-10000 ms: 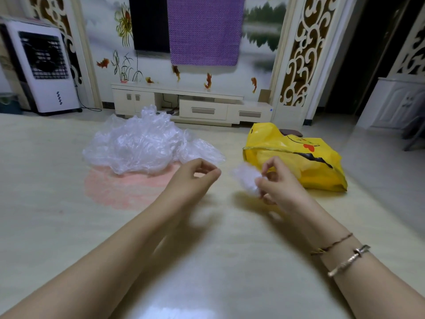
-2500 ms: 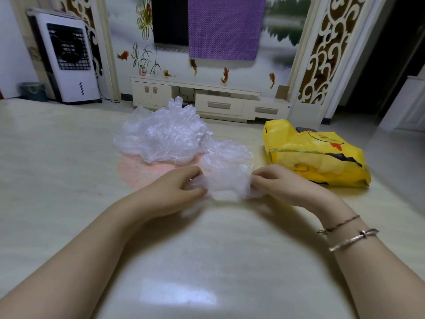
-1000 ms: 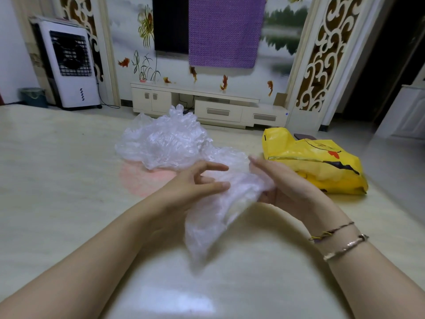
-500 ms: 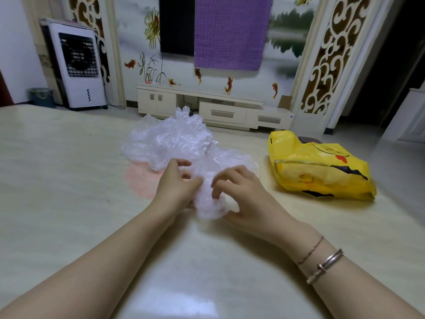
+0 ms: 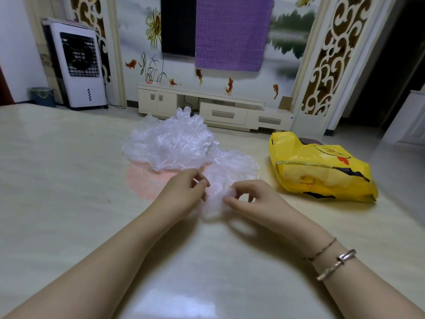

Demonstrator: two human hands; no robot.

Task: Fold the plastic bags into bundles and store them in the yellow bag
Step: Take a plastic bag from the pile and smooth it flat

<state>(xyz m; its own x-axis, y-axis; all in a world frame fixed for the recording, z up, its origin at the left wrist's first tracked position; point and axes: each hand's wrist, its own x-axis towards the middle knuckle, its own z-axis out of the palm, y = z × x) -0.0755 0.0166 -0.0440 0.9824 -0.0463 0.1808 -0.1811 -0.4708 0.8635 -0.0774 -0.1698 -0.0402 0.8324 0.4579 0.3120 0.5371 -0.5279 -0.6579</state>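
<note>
A crumpled clear plastic bag (image 5: 216, 199) lies bunched low over the pale tabletop between my hands. My left hand (image 5: 181, 196) pinches its left side with curled fingers. My right hand (image 5: 255, 199) pinches its right side, fingertips curled into the film. Behind them sits a heap of clear plastic bags (image 5: 170, 143), with one looser bag (image 5: 239, 164) spilling toward my hands. The yellow bag (image 5: 322, 173), printed with a cartoon face, lies on its side at the right, apart from both hands.
A pink round patch (image 5: 142, 180) shows on the table (image 5: 69, 180) under the heap. Beyond the table stand a white air cooler (image 5: 78, 65), a low white TV cabinet (image 5: 213, 107) and a blue bin (image 5: 42, 96).
The bag that hung loose between my raised hands a second ago is now gathered into a small wad low over the table. Both hands have come closer together on it.
</note>
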